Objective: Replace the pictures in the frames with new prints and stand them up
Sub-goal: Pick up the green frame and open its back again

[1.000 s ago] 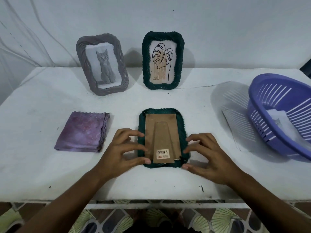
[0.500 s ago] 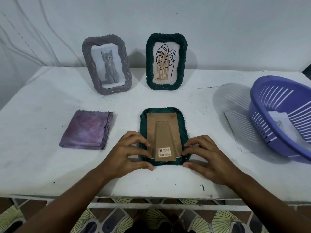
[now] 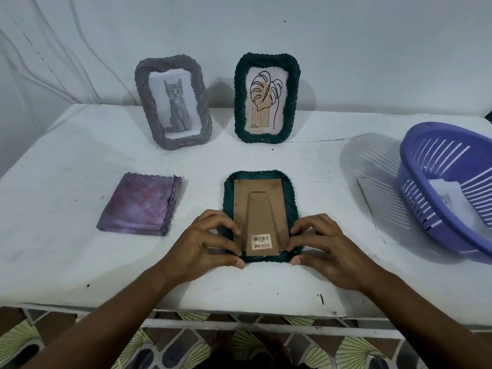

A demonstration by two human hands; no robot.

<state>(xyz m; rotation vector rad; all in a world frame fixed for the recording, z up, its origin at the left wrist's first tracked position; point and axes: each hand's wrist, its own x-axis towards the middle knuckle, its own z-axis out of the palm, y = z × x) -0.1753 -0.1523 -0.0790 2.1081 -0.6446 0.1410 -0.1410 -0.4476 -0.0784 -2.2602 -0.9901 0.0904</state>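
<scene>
a green frame (image 3: 259,217) is lying face down near the front of the white desk (image 3: 66,187), with its brown back board (image 3: 259,209) facing up. the left hand (image 3: 202,246) is pinching the frame's bottom left corner, with curled fingers (image 3: 226,225) on the board edge and the thumb at the rim. the right hand (image 3: 330,249) is doing the same at the bottom right corner. i think the person is working the back board at that end.

2 other frames are standing at the back by the wall: a grey frame (image 3: 173,102) with a cat picture and another green frame (image 3: 267,98) with a leaf drawing. a folded purple cloth (image 3: 138,206) is lying to the left. a purple basket (image 3: 450,182) with paper inside is sitting on the right.

things could go wrong here. if the fingers are pulling too hard, the thin board could bend or tear. if 1 side is lifting first, the board could jam. the frame could also slide on the smooth desk toward the front edge.
</scene>
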